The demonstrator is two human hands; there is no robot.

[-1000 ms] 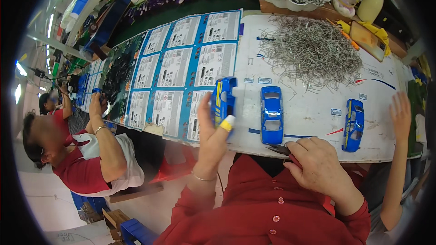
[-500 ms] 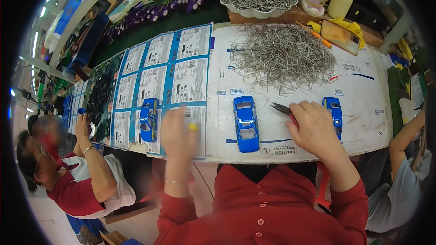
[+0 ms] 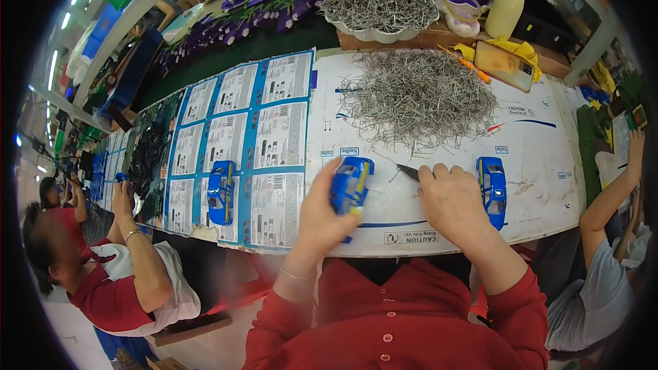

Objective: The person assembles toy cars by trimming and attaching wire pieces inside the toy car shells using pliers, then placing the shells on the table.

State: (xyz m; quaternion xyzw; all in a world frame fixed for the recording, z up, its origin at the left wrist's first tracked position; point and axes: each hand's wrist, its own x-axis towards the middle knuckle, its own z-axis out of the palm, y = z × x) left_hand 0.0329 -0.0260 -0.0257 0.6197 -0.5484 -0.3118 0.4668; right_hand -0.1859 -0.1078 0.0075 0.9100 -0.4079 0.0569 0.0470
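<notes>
My left hand (image 3: 317,218) is closed round a blue toy car (image 3: 351,181), tilted and slightly blurred near the table's front edge. A bit of yellow shows at the thumb of that hand. My right hand (image 3: 449,199) grips pliers with dark pointed jaws (image 3: 409,172); the handles are hidden in the palm. The jaws point left toward the car, apart from it, and a thin wire lies by their tip. Just right of that hand a second blue toy car (image 3: 492,193) rests on the white board (image 3: 534,157). Another blue toy car (image 3: 221,193) sits at the left on printed card sheets (image 3: 277,171).
A heap of bent metal wires (image 3: 419,99) covers the board's far middle, with a white bowl of more wires (image 3: 380,31) behind it. A phone (image 3: 504,65), an orange-handled tool (image 3: 474,70) and a pale bottle (image 3: 506,7) stand or lie far right. A co-worker (image 3: 130,274) sits at left.
My left hand has moved right from beside the card sheets and taken hold of the middle toy car, lifting and tilting it. My right hand still holds the pliers, shifted slightly left.
</notes>
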